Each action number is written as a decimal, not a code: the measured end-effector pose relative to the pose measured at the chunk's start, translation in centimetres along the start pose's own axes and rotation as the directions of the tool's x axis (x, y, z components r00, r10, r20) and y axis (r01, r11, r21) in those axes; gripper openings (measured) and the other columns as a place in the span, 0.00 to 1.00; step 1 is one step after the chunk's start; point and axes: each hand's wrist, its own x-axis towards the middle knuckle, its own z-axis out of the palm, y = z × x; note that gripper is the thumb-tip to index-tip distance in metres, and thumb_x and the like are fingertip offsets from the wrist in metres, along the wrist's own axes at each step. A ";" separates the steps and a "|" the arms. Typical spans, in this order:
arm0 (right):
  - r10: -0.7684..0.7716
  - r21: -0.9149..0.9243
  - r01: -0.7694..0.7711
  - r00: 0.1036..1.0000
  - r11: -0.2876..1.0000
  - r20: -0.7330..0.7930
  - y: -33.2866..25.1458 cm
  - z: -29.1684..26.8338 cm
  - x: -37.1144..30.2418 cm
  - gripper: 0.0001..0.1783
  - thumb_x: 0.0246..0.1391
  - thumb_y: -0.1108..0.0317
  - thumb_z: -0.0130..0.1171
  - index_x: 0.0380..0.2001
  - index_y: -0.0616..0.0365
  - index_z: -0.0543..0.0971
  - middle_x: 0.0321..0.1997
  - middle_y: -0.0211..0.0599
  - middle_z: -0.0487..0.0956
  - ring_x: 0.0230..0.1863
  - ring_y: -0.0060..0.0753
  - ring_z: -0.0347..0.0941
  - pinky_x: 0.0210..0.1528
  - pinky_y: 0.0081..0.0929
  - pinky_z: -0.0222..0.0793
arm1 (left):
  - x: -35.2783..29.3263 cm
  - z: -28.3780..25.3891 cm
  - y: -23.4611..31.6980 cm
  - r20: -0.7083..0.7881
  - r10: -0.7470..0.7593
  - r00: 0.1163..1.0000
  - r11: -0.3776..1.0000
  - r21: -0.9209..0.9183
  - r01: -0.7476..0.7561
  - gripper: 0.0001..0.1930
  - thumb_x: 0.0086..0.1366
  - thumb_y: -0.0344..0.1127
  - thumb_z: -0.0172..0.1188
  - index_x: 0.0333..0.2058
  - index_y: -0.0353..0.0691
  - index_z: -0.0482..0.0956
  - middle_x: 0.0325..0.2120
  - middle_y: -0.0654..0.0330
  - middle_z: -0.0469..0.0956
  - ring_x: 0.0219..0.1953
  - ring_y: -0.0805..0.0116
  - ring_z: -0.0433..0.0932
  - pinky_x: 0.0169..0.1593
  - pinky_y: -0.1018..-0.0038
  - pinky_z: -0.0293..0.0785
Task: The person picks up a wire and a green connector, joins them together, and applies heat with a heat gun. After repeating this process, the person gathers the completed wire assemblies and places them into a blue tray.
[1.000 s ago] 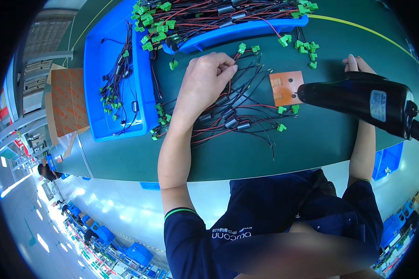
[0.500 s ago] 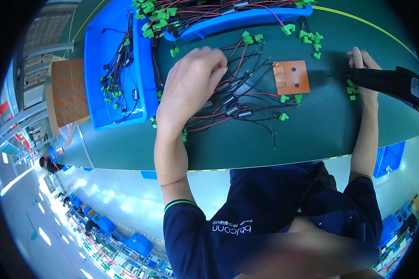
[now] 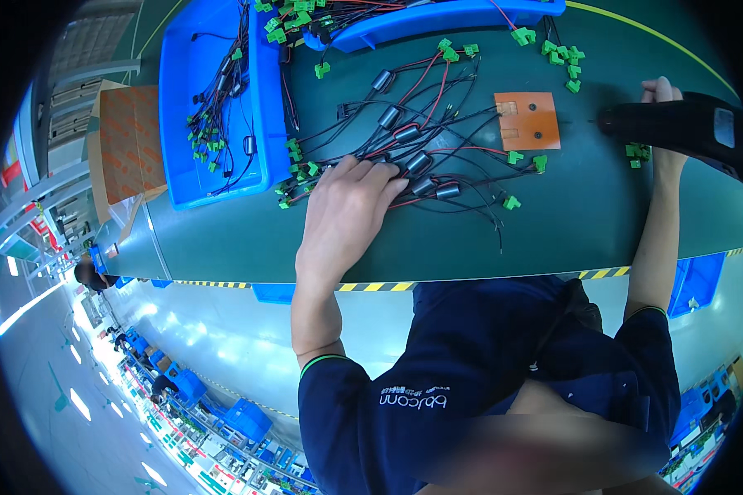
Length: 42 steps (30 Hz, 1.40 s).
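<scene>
My left hand (image 3: 351, 206) lies over the near-left part of a loose pile of black and red cables (image 3: 437, 148), its fingers bent down among them. Whether a cable is caught under the fingertips is hidden. These cables carry dark cylinders (image 3: 418, 162) along them and green terminal connectors (image 3: 514, 157) at some ends. My right hand (image 3: 667, 92) is wrapped around a black electric screwdriver (image 3: 677, 125), which hides most of its fingers. The screwdriver points left toward an orange block (image 3: 516, 139) with two dark round spots; a gap separates them.
A blue bin (image 3: 264, 161) at left contains similar cables. Another blue tray (image 3: 437, 25) heaped with cables stands at the back. More green connectors (image 3: 638, 153) lie under the screwdriver and behind the block. A cardboard box (image 3: 128, 144) stands beyond the left bin. Striped tape marks the table's near edge.
My left hand has come down and nearer, from raised above the cables to resting on them. The right hand and screwdriver have shifted slightly. The whole view has moved a little.
</scene>
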 end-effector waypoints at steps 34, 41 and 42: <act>-0.534 0.400 0.356 0.520 0.845 0.666 -13.4 11.8 3.6 0.08 0.61 0.63 0.66 0.35 0.55 0.83 0.35 0.35 0.81 0.43 0.46 0.80 0.46 0.44 0.75 | 4.6 -2.0 -3.4 0.052 0.016 0.998 0.867 -0.499 0.012 0.07 0.64 0.27 0.71 0.37 0.30 0.84 0.32 0.59 0.79 0.34 0.69 0.80 0.38 0.73 0.75; -0.561 0.395 0.399 0.559 0.828 0.611 -13.9 11.3 2.8 0.07 0.59 0.65 0.67 0.34 0.56 0.83 0.34 0.36 0.80 0.41 0.46 0.80 0.42 0.43 0.76 | 6.4 -0.6 -0.8 -0.185 -0.024 0.982 0.835 -0.544 -0.082 0.07 0.66 0.26 0.69 0.40 0.31 0.86 0.33 0.58 0.81 0.36 0.72 0.80 0.42 0.75 0.75; -0.587 0.414 0.416 0.577 0.810 0.568 -14.0 11.3 2.6 0.07 0.58 0.66 0.68 0.34 0.57 0.83 0.34 0.37 0.80 0.40 0.47 0.79 0.40 0.42 0.76 | 6.7 -0.2 -0.2 -0.185 -0.019 0.983 0.831 -0.549 -0.088 0.07 0.66 0.26 0.69 0.40 0.31 0.86 0.33 0.58 0.81 0.36 0.72 0.80 0.42 0.75 0.75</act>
